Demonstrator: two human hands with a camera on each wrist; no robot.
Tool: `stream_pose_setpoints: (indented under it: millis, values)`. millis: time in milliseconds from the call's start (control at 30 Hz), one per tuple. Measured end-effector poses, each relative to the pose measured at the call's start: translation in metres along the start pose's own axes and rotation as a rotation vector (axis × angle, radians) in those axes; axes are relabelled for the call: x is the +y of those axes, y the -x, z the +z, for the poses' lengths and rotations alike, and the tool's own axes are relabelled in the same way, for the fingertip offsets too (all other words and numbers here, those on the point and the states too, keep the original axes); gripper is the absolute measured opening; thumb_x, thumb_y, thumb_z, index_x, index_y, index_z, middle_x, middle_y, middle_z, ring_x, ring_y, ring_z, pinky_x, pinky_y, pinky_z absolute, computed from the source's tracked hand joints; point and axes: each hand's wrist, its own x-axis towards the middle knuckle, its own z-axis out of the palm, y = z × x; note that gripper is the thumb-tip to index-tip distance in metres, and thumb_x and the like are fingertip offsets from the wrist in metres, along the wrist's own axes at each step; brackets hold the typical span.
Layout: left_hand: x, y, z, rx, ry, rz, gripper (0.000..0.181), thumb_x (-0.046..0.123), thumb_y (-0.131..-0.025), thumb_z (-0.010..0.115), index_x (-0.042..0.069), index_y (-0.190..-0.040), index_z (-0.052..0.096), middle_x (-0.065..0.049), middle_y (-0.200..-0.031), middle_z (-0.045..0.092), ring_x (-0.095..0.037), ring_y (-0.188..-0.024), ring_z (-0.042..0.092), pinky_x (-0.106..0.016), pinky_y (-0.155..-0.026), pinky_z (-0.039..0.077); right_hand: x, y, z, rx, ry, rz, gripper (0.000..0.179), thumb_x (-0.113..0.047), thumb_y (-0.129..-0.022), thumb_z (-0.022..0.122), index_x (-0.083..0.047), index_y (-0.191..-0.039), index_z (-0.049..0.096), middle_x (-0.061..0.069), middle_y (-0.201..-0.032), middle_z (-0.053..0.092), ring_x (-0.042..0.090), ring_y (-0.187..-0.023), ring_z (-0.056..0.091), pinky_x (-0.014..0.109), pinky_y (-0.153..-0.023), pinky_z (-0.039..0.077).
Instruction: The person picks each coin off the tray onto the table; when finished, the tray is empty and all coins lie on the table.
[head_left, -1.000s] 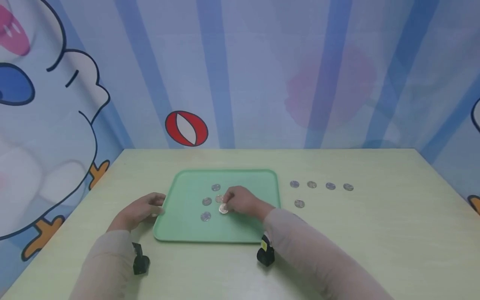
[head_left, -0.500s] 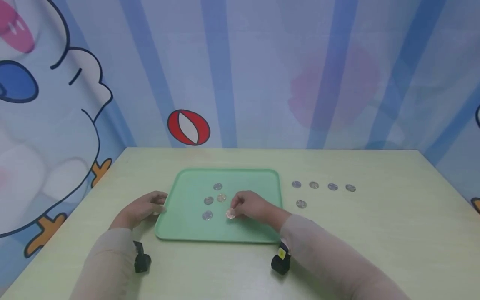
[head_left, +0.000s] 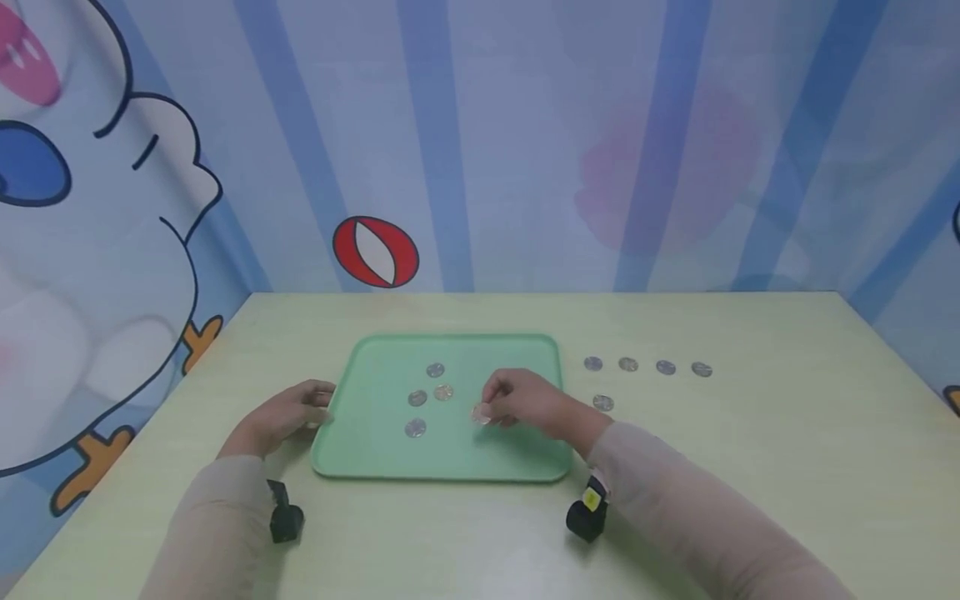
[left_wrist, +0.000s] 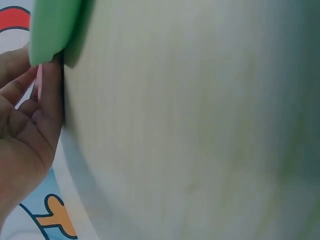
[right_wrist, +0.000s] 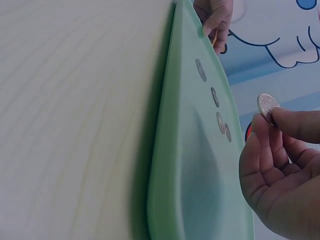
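Observation:
A silver coin is pinched between the thumb and fingers of my right hand, raised over the right half of the green tray. Several more coins lie flat in the tray, among them a coin nearest its front and a yellowish coin. At the tray's left edge my left hand holds the rim between thumb and fingers. In the left wrist view part of this hand's grip is hidden behind the tray corner.
To the right of the tray, several coins lie on the pale table: a row at the back, ending with a coin, and a single coin in front. A printed backdrop stands behind the table.
My right hand has drawn the coin rightward from beside the others in the tray and lifted it off the tray. The left hand stays at the left rim.

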Motion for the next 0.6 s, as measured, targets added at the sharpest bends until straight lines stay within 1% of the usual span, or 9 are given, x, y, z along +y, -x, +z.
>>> stream_pose_setpoints:
  millis: [200, 367, 600]
  values:
    - [0.0, 0.0, 0.0, -0.003, 0.018, -0.002, 0.054, 0.006, -0.082, 0.05, 0.001, -0.13, 0.027, -0.022, -0.127, 0.034, -0.034, -0.111, 0.038, -0.044, -0.089, 0.038, 0.005, 0.007, -0.013, 0.011, 0.004, 0.003, 0.009, -0.007, -0.082, 0.055, 0.0, -0.086, 0.05, 0.009, -0.085, 0.055, 0.019, -0.077, 0.055, 0.032, -0.071, 0.048]
    - [0.0, 0.0, 0.0, -0.012, 0.028, 0.001, 0.054, 0.006, -0.082, 0.05, 0.001, -0.131, 0.026, -0.022, -0.128, 0.033, -0.035, -0.112, 0.037, -0.044, -0.09, 0.038, 0.012, 0.012, -0.026, 0.028, 0.005, 0.001, 0.014, -0.012, -0.081, 0.058, -0.001, -0.086, 0.05, 0.009, -0.085, 0.056, 0.019, -0.079, 0.054, 0.033, -0.072, 0.048]
    - [-0.003, -0.001, -0.001, -0.013, 0.029, 0.01, 0.054, 0.006, -0.082, 0.05, 0.0, -0.131, 0.026, -0.022, -0.127, 0.033, -0.034, -0.112, 0.038, -0.043, -0.089, 0.038, 0.02, 0.019, -0.041, 0.063, -0.008, 0.002, 0.014, -0.009, -0.08, 0.057, 0.001, -0.087, 0.05, 0.009, -0.082, 0.054, 0.019, -0.077, 0.054, 0.034, -0.072, 0.048]
